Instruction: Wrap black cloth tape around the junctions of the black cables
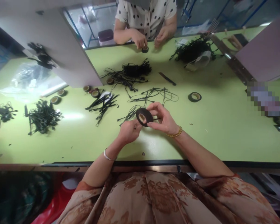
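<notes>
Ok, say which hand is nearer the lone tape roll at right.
Right. The right hand, holding another roll, is just down-left of the lone tape roll; the left hand is farther left.

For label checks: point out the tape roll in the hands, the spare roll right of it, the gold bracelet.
Held tape roll (147, 114), head view, black side face.
Spare roll (194, 100), head view, front wall.
Gold bracelet (175, 134), head view, its beads.

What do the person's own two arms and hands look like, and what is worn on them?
Both hands are bare, without gloves. The left hand has a thin silver bangle at its wrist. The right hand has a gold beaded bracelet. The forearms are uncovered, and short sleeves in a brown floral print end near the elbows.
</notes>
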Tool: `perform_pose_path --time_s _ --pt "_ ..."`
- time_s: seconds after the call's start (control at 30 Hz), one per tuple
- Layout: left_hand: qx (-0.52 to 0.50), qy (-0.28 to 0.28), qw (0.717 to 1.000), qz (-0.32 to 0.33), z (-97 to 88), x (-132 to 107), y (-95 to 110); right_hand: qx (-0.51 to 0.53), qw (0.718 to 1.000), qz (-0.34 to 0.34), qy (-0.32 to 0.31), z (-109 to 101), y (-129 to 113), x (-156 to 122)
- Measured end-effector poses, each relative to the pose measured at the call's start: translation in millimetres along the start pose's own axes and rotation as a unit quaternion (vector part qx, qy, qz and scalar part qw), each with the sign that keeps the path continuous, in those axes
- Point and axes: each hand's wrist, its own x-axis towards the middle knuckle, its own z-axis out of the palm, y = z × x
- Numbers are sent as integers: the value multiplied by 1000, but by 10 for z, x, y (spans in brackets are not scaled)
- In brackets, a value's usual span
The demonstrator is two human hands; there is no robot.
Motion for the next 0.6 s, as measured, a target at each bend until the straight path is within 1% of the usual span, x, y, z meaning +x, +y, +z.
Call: perform_pose_path --time_s 0.1,0.2,0.3,0.37,0.43,0.5,0.53,0.6 --pt "-32 15 999 -13 -44 4 -25 -46 999 -29 7 30 -15 -22" --pt "-54 41 997 -22 -62 -4 -55 -132 988 -84 17 47 -24 -31" --pt "-114 24 993 -33 -55 -4 -78 -217 967 -131 24 45 -9 -26" --pt "-158 14 987 -39 -51 9 -90 -253 956 -143 32 45 10 -20" --pt "-193 23 980 -44 -53 27 -97 -276 949 -146 49 55 27 -17" --pt "-246 32 967 -54 -66 45 -98 -295 942 -148 65 75 36 -19" --pt "-281 28 957 -65 -76 52 -96 -306 938 -151 70 85 37 -21" --pt "-358 6 927 -109 -98 66 -89 -326 929 -159 80 100 33 -25"
